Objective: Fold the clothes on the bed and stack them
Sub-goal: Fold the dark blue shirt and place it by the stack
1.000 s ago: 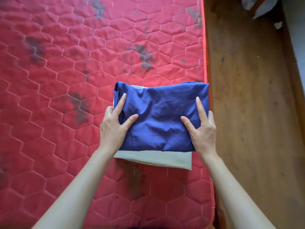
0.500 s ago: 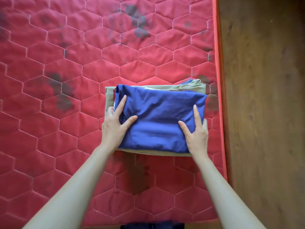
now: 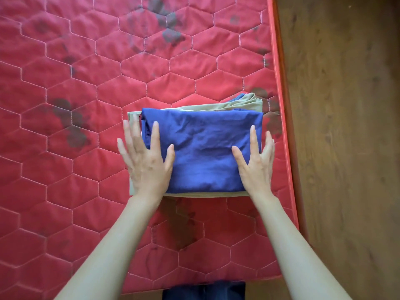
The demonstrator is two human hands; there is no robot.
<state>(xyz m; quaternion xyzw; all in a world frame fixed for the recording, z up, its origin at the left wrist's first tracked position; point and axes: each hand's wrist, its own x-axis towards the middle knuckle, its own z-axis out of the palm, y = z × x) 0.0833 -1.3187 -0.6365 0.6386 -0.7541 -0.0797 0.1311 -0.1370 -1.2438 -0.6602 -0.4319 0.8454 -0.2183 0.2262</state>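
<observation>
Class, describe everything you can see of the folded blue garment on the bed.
The folded blue garment is a creased rectangle of thin woven-looking cloth, lying flat on top of a folded beige garment near the right edge of the red quilted mattress. The left hand and right hand lie with fingers straight at its two ends.

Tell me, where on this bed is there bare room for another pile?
The red mattress lies bare left of the left hand and beyond the stack's far edge. It is crowded on the right: the blue garment and beige garment sit near the mattress edge by the floor.
</observation>
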